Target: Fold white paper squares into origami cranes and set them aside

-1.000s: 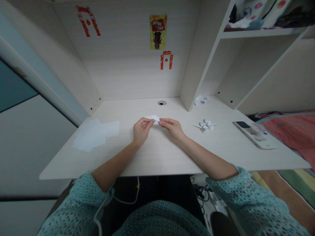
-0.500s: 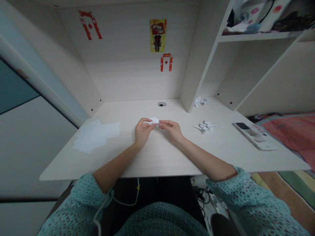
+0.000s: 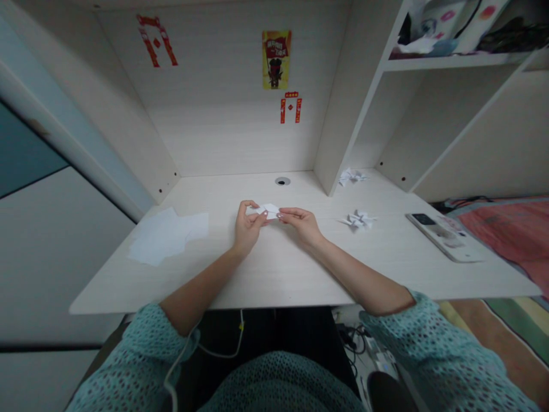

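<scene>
Above the middle of the pale desk, a small folded piece of white paper (image 3: 268, 210) is pinched between both hands. My left hand (image 3: 247, 225) holds its left end between thumb and fingers. My right hand (image 3: 300, 224) grips the right end with its fingertips. The hands nearly meet, with the paper bridging them. Part of the paper is hidden behind my fingers. To the left of my left hand lie loose sheets of white paper (image 3: 165, 236). To the right of my right hand sits a white folded paper figure (image 3: 358, 220).
Another folded paper figure (image 3: 351, 177) lies at the back, under the shelf unit (image 3: 358, 97). A phone on a white case (image 3: 444, 237) rests at the desk's right side. The desk (image 3: 283, 280) has a cable hole (image 3: 282, 181) at the back and a front edge near my body.
The folded paper now shows more between my hands, which have drawn slightly apart and turned it. The other objects on the desk stay in place.
</scene>
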Action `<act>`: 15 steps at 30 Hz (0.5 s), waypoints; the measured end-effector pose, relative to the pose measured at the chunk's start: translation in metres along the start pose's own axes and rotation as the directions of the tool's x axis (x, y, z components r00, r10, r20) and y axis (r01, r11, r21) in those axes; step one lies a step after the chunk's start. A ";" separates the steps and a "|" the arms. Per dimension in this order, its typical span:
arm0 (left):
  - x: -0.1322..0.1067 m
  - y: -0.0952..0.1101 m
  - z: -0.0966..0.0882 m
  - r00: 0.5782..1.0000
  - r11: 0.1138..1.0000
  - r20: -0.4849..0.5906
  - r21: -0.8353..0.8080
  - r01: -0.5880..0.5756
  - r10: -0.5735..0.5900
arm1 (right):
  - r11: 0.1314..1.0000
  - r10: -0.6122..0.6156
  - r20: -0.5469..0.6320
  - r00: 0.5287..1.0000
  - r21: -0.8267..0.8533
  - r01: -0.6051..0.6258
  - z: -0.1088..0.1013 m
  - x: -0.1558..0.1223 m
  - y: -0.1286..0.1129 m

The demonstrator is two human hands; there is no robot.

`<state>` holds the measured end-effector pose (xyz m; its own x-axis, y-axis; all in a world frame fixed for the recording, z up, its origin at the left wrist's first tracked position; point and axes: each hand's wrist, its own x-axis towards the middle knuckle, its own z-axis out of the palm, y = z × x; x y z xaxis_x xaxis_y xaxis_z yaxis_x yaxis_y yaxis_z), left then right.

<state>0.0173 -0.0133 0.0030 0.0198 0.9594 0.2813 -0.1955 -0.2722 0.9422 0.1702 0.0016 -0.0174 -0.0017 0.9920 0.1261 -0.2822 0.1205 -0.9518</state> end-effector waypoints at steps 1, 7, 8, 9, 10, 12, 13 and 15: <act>0.000 0.000 0.000 1.000 1.000 0.001 0.003 -0.003 0.003 | 1.000 0.007 0.001 1.000 0.004 -0.007 -0.001 0.000 0.001; 0.000 0.000 -0.002 1.000 1.000 -0.002 0.020 0.006 -0.006 | 0.998 0.049 0.049 0.998 0.041 -0.051 -0.002 0.000 -0.001; 0.000 0.000 -0.002 1.000 1.000 -0.001 0.016 0.005 -0.005 | 0.997 0.055 0.058 0.997 0.051 -0.058 -0.002 0.000 -0.002; 0.000 0.000 -0.002 1.000 1.000 -0.001 0.010 0.003 -0.003 | 0.996 0.061 0.067 0.996 0.062 -0.065 -0.002 -0.001 -0.003; 0.000 0.000 -0.002 1.000 1.000 0.000 0.004 0.002 -0.002 | 0.995 0.064 0.072 0.995 0.071 -0.069 -0.002 -0.001 -0.003; 0.000 0.000 -0.002 1.000 1.000 0.000 -0.002 0.007 -0.007 | 0.995 0.065 0.065 0.996 0.075 -0.070 0.000 -0.001 -0.003; -0.001 0.000 -0.002 1.000 1.000 -0.003 -0.003 0.012 -0.012 | 0.995 0.063 0.058 0.996 0.070 -0.067 0.000 -0.002 -0.002; -0.001 0.000 -0.001 1.000 1.000 -0.011 -0.003 0.022 -0.022 | 0.997 0.050 0.043 0.998 0.056 -0.052 0.001 -0.002 -0.001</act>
<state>0.0162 -0.0141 0.0023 0.0137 0.9658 0.2589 -0.1982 -0.2511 0.9474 0.1697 -0.0007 -0.0165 -0.0566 0.9943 0.0907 -0.3346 0.0667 -0.9400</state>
